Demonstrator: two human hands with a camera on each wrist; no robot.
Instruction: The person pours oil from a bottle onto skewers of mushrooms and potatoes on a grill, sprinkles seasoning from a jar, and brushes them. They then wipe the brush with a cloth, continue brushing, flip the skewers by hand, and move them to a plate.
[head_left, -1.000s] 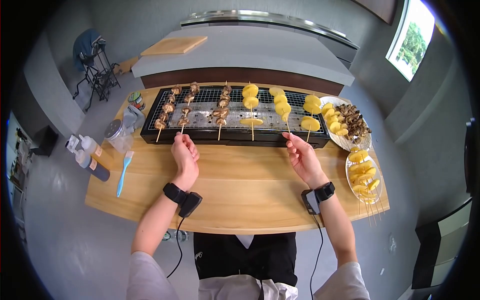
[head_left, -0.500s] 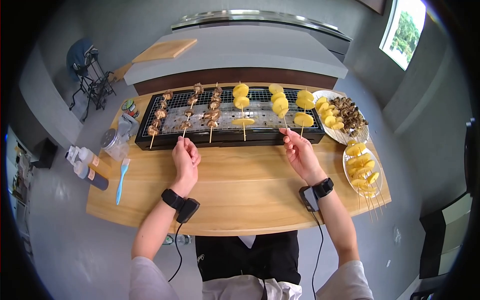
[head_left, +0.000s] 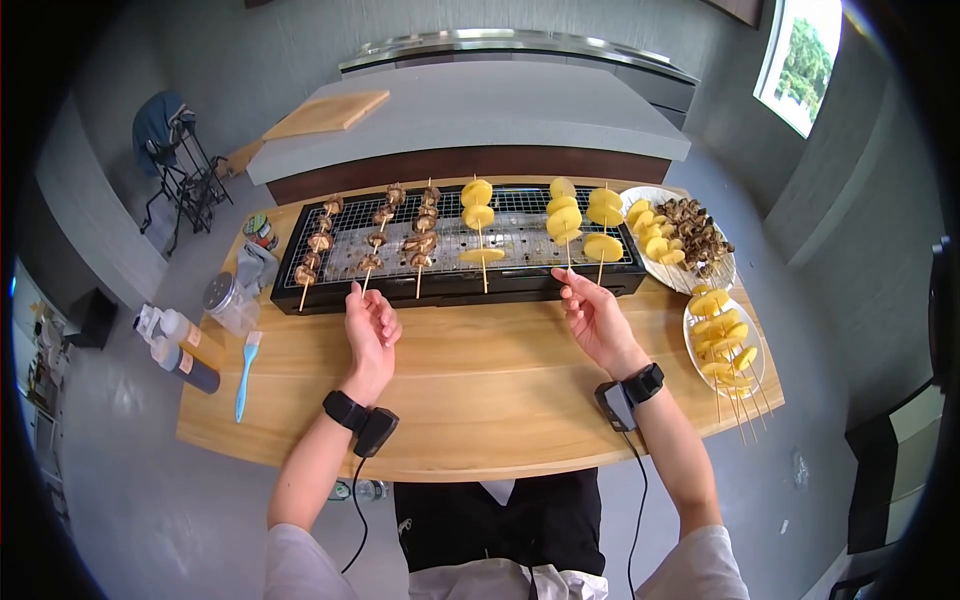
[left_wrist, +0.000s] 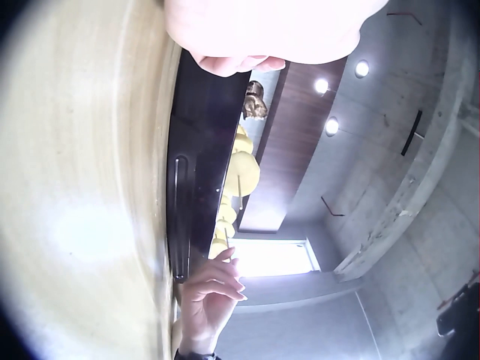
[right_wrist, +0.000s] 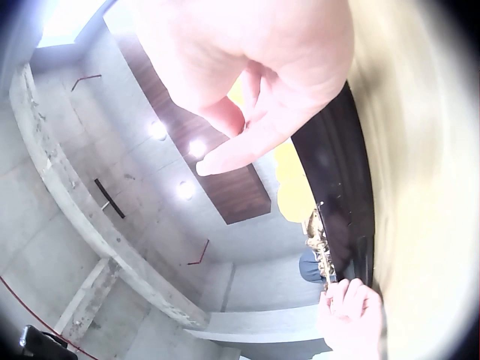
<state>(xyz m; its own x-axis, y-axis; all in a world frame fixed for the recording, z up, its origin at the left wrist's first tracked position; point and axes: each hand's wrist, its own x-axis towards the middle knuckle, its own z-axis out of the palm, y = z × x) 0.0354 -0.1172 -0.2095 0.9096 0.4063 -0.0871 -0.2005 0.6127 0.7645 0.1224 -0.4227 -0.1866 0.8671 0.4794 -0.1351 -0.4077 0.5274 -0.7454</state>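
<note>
In the head view, my left hand is at the near end of the second mushroom skewer from the left, thumb and forefinger around its stick. My right hand pinches the bare stick end of the middle potato-slice skewer. Both skewers lie across the wire rack of a long black grill. Further mushroom skewers and potato skewers lie beside them. In the right wrist view, the right thumb stretches forward and the curled fingers partly hide the potato slices.
On the right stand a plate of potato slices and mushrooms and a smaller plate of potato skewers. To the left are a blue brush, a lidded jar and two sauce bottles. A grey counter stands behind.
The far ends of both held skewers have swung right; the mushroom one now lies closer to the third skewer, the potato one straighter. The head view has shifted slightly.
</note>
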